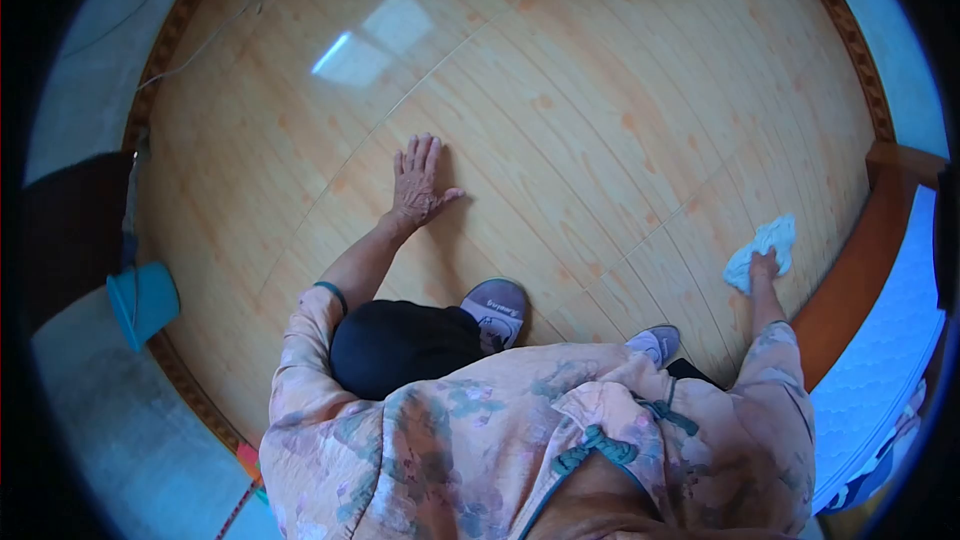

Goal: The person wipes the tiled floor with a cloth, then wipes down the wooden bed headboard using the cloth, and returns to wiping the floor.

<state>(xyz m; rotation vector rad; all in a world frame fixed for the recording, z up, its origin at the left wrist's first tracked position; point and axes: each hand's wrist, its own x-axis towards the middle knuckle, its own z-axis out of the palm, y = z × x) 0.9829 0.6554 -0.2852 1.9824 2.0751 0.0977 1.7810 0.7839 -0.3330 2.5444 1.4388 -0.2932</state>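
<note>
My left hand (420, 185) is spread on the wood-patterned floor (560, 140), fingers apart, with nothing in it. Over on the right, my right hand (764, 266) grips a pale, crumpled cloth (773, 237) that lies against the floor near the wooden bed edge. Part of the cloth spreads out on both sides of the fingers. A slipper (495, 305) on one foot is below my left hand, and the other slipper (660, 340) is nearer the cloth.
A teal bucket (145, 302) stands at the far left beside a dark brown piece of furniture (75, 230). At the right is a bed with a wooden frame (860, 285) and light blue mattress (885, 340). A thin cable crosses the upper left.
</note>
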